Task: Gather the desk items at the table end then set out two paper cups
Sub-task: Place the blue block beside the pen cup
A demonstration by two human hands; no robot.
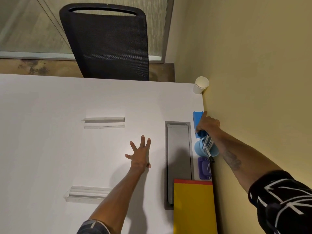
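My right hand point(208, 123) grips a flat blue box point(197, 117) lying on the white table point(50, 132) against the wall, forefinger stretched along its far edge. Just nearer stand a light blue pen cup point(200, 149) with markers, a purple hole punch point(204, 168) and a yellow pad with a red top point(194, 206). A white paper cup point(200, 85) stands at the table's far right corner. My left hand point(140, 154) hovers or rests over the table's middle, fingers spread, holding nothing.
A grey cable hatch point(179, 159) is set into the tabletop left of the desk items. Two clear acrylic holders point(103, 122) point(86, 195) lie on the table. A black mesh chair point(108, 44) stands beyond the far edge. The yellow wall point(253, 65) bounds the right side.
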